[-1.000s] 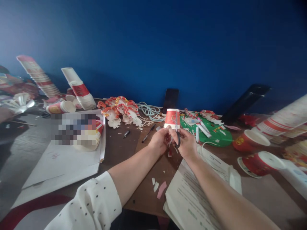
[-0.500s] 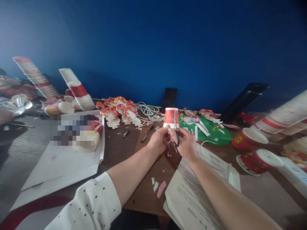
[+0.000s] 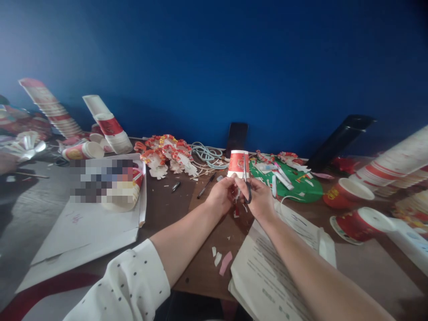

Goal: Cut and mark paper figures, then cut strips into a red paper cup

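My right hand (image 3: 259,198) is closed around the dark handles of a pair of scissors (image 3: 248,189), whose blades point up, away from me. Close against it, my left hand (image 3: 222,194) has its fingers pinched on a small white paper piece (image 3: 237,193), mostly hidden between the hands. Directly behind the fingertips a red and white paper cup (image 3: 238,161) stands upside down, and the blades overlap it in view. Whether a finger touches the cup, I cannot tell. Below the hands lie red and white scraps (image 3: 236,213) on the brown table.
Cut-paper figures (image 3: 167,154) and a coiled pale cord (image 3: 207,154) lie along the blue wall. A phone (image 3: 237,134) leans there. A green mat (image 3: 302,191) holds scraps and tubes. Printed sheets (image 3: 264,267) lie under my right forearm. Stacked cups (image 3: 394,158) stand right; a hand (image 3: 7,164) shows far left.
Almost nothing differs. Both hands keep their place, with a slight shift of the fingers and scissors, and the whole view moves a little.
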Action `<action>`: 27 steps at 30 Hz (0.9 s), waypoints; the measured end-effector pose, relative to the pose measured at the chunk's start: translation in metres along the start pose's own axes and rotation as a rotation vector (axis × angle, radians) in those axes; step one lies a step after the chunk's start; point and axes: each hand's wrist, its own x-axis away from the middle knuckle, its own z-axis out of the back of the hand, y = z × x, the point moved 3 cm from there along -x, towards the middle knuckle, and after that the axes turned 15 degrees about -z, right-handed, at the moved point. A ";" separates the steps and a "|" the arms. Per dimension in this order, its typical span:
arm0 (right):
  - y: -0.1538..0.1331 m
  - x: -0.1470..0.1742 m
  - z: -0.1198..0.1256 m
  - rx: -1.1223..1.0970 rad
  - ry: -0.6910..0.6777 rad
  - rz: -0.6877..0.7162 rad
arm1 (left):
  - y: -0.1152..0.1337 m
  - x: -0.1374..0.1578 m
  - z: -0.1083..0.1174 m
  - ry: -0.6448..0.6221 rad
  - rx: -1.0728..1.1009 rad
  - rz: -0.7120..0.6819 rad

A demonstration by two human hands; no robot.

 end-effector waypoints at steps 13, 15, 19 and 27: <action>0.002 -0.001 0.000 0.003 -0.010 -0.009 | 0.000 -0.001 0.003 -0.007 -0.053 -0.059; 0.002 -0.002 0.001 0.005 -0.007 0.007 | 0.000 -0.002 0.003 0.011 -0.031 -0.071; 0.004 -0.004 0.002 0.006 -0.001 0.038 | 0.000 -0.002 0.003 0.017 -0.007 -0.064; 0.004 -0.005 0.001 0.022 -0.026 -0.002 | 0.004 0.000 -0.001 0.010 -0.034 -0.054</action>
